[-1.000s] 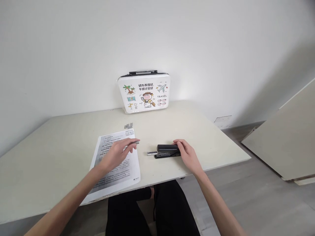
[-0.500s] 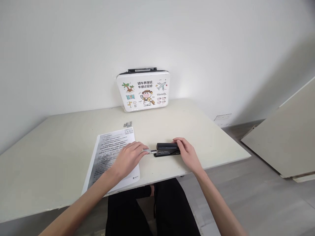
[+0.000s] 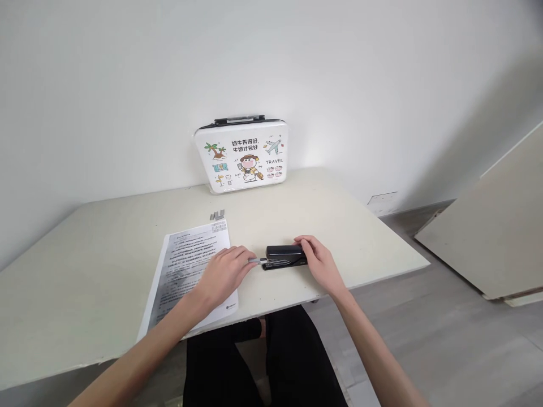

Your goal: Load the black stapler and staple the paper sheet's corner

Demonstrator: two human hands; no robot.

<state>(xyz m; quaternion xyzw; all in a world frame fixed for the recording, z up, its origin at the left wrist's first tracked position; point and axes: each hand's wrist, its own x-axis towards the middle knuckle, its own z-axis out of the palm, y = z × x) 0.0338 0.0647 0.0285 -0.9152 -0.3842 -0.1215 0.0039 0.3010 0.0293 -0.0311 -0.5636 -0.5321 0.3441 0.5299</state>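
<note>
A black stapler (image 3: pixel 285 256) lies on the table, its front end facing left. My right hand (image 3: pixel 318 261) is closed around its rear end, thumb on the near side and fingers over the top and behind. My left hand (image 3: pixel 228 271) is in a pinch just left of the stapler's front, above the right edge of a printed sheet (image 3: pixel 186 268). Between its fingertips shows a small grey strip of staples (image 3: pixel 254 260), lined up with a narrow part sticking out of the stapler's front. Its far end is hidden by the fingers.
Several loose grey staple strips (image 3: pixel 218 215) lie just beyond the sheet's top edge. A white case (image 3: pixel 242 158) with cartoon prints and a black handle leans against the wall at the back of the pale table (image 3: pixel 339 237). A white panel (image 3: pixel 496 232) stands at right.
The left fingertips and the grey strip are slightly closer to the stapler's front. The right hand keeps its hold. The whole view has shifted a little.
</note>
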